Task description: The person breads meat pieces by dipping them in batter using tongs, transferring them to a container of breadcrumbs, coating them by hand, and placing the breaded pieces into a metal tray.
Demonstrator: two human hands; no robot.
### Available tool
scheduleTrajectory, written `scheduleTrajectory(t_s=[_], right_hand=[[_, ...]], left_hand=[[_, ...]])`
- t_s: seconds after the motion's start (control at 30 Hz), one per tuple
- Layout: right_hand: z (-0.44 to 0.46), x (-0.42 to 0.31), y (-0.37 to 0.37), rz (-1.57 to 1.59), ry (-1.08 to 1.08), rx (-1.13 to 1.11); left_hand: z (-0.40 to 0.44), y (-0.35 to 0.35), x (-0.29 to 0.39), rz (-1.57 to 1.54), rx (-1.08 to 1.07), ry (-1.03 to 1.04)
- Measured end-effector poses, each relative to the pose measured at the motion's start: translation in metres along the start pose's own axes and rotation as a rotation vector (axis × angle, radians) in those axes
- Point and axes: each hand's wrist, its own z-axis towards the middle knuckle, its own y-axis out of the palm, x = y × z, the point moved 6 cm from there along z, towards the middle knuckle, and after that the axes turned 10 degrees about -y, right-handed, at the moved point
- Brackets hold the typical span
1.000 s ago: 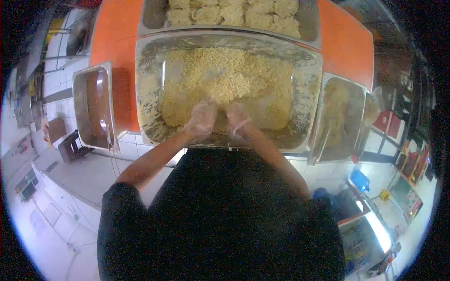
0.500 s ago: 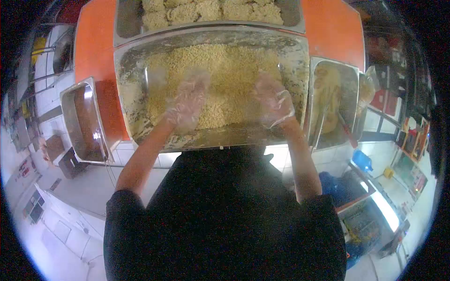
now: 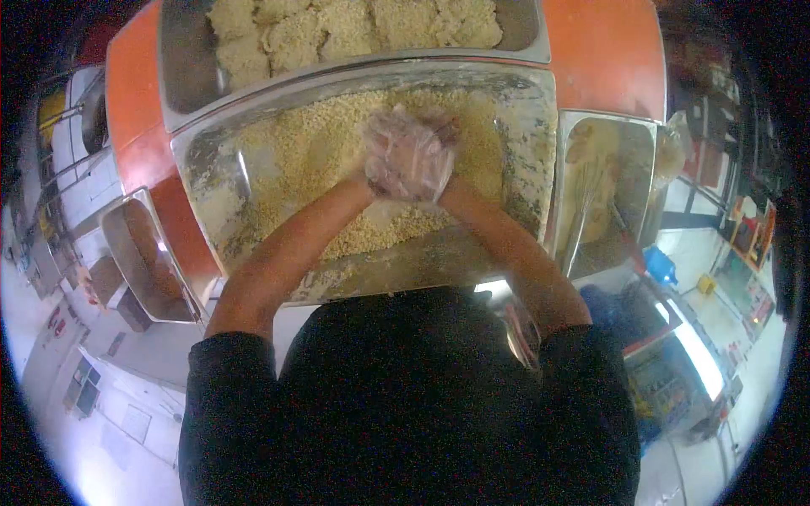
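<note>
Both hands wear clear, loose plastic gloves and meet over the pale crumbly coating (image 3: 329, 135) in a large metal pan (image 3: 527, 169). My left hand (image 3: 390, 152) lies flat, overlapping my right hand (image 3: 437, 164). Together they press down near the middle of the coating; both look open, though the fingers are partly hidden and blurred. Whatever lies under the palms is out of sight. Loose crumbs and paler powder surround the hands, and batter-like smears streak the pan walls.
Behind stands another metal pan (image 3: 190, 59) with several coated pieces (image 3: 346, 34). A pan of pale batter (image 3: 603, 143) holding a whisk (image 3: 582, 215) and a red-handled utensil (image 3: 624, 228) is at right. At left sits a smaller metal pan (image 3: 135, 244). The counter (image 3: 603, 59) is orange.
My hands have come together from apart, now overlapping at the middle of the coating. The view has shifted slightly, showing more of the rear pan.
</note>
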Motion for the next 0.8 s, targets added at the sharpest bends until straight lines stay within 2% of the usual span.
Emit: scheduleTrajectory(t_s=[0.17,0.23,0.27,0.3,0.33,0.37,0.43,0.47,0.53,0.57,0.63,0.7,0.73,0.8], right_hand=[[0.009,0.010,0.031,-0.230,-0.012,-0.164],[0.008,0.005,0.049,-0.513,-0.047,-0.342],[0.011,0.011,0.062,-1.234,-0.042,-0.558],[0.010,0.022,0.072,-1.892,-0.142,-0.875],[0.006,0.025,0.077,-2.006,-0.183,-1.030],[0.006,0.018,0.086,-1.846,-0.211,-1.049],[-0.008,-0.008,0.086,-0.509,-0.166,-0.997],[-0.007,-0.004,0.054,-0.747,-0.239,-0.623],[0.006,0.002,0.022,-1.026,-0.296,-0.183],[0.003,0.011,0.012,-0.399,0.002,0.056],[-0.027,0.026,-0.004,0.230,0.271,0.264],[-0.069,0.034,-0.045,0.030,0.387,0.570],[-0.077,0.037,-0.044,0.023,0.383,0.568],[-0.084,0.046,-0.020,0.119,0.400,0.335]], left_hand=[[0.004,0.019,-0.010,0.006,-0.071,0.000],[-0.005,0.027,-0.014,-0.001,-0.091,-0.018],[0.001,0.025,-0.015,0.014,-0.080,-0.015],[0.005,0.022,-0.013,0.020,-0.069,-0.018],[0.006,0.021,-0.014,0.016,-0.060,-0.030],[0.005,0.021,-0.015,0.007,-0.052,-0.042],[0.006,0.017,-0.015,0.009,-0.008,-0.072],[0.003,0.013,-0.011,0.006,0.023,-0.093],[-0.004,-0.010,0.001,-0.039,0.168,-0.147],[-0.012,-0.018,0.002,-0.097,0.253,-0.182],[-0.037,-0.029,-0.008,-0.220,0.438,-0.260],[-0.075,-0.031,-0.031,-0.249,0.587,-0.333],[-0.093,-0.025,-0.044,-0.232,0.639,-0.350],[-0.112,-0.003,-0.073,-0.122,0.725,-0.307]])
